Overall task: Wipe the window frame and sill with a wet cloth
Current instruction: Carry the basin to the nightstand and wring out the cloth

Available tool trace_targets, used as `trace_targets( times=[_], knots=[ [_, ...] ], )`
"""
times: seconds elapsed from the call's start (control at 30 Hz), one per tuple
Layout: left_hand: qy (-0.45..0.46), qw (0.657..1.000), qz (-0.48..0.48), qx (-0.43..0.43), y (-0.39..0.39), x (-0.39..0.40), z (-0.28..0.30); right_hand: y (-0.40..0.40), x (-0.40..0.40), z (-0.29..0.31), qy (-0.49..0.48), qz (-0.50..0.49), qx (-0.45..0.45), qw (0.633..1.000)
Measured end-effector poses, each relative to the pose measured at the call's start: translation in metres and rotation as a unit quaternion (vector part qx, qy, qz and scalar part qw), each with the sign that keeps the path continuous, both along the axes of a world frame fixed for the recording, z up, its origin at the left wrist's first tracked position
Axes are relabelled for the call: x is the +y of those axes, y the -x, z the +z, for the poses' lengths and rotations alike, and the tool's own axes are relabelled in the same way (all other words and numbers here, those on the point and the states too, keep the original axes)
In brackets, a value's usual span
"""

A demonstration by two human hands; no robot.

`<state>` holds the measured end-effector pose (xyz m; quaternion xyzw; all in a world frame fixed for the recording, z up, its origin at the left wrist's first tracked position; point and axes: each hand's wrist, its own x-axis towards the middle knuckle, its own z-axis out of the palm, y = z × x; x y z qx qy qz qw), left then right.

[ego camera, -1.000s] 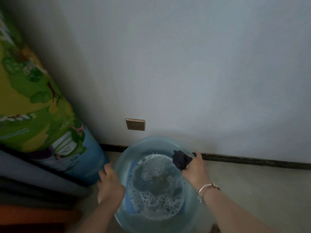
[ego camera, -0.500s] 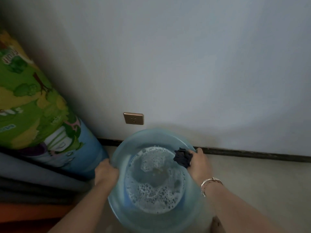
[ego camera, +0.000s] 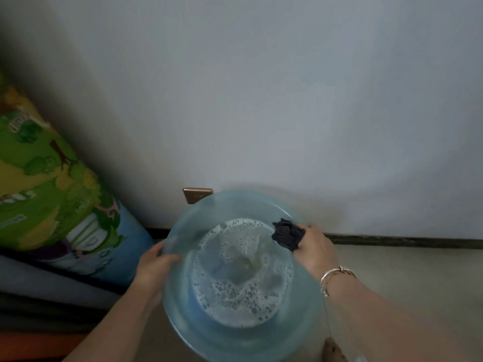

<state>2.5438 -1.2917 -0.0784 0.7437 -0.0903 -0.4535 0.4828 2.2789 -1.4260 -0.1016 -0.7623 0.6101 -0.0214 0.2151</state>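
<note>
A rolled mat leans at far left. The left hand grips the basin rim. Soapy water fills the basin. The right hand clutches the dark cloth against the opposite rim, below the wall.

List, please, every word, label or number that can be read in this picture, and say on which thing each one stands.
No text can be read with certainty.
Rolled play mat: printed letters near its top and a light word lower down, both too blurred to read.
Wall socket: no readable marking.
Basin, cloth, bracelet: no text visible.
</note>
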Motion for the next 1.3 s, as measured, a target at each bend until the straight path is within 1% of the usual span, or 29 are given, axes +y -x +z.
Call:
trace_targets(
  times=[0.1,0.23,0.37,0.4,0.43,0.6,0.73,0.83,1.03,1.07,1.17,1.3],
  knots=[
    [0.042,0.997,-0.042,0.048,0.005,-0.001,0.021,0.011,-0.004,0.031,0.010,-0.001,0.002,1.000],
    [0.097,0.988,-0.081,0.089,0.022,-0.001,0.058,0.031,-0.005,0.078,0.028,-0.031,0.006,0.999],
    [0.124,0.977,-0.133,0.115,0.043,0.000,0.101,0.057,-0.006,0.128,0.045,-0.058,-0.023,0.997],
    [0.132,0.973,-0.151,0.116,0.052,0.000,0.120,0.070,-0.006,0.149,0.054,-0.060,-0.030,0.996],
    [0.138,0.971,-0.159,0.117,0.054,0.001,0.126,0.070,-0.007,0.153,0.053,-0.054,-0.031,0.997],
    [0.148,0.972,-0.165,0.077,0.088,-0.010,0.182,0.110,-0.007,0.214,0.074,-0.051,-0.040,0.995],
    [0.164,0.966,-0.174,0.096,0.130,-0.026,0.222,0.160,-0.010,0.258,0.098,-0.068,-0.037,0.992],
    [0.160,0.961,-0.199,0.109,0.162,-0.041,0.237,0.199,-0.016,0.276,0.116,-0.081,-0.016,0.990],
    [0.124,0.948,-0.264,0.126,0.234,-0.086,0.254,0.280,-0.033,0.301,0.139,-0.143,0.031,0.979],
    [0.108,0.942,-0.289,0.132,0.251,-0.102,0.256,0.300,-0.037,0.306,0.137,-0.167,0.039,0.976],
    [0.090,0.928,-0.330,0.149,0.282,-0.127,0.267,0.335,-0.046,0.315,0.144,-0.197,0.050,0.969],
    [0.072,0.906,-0.389,0.151,0.338,-0.170,0.291,0.395,-0.058,0.332,0.143,-0.252,0.062,0.955]
  ],
)
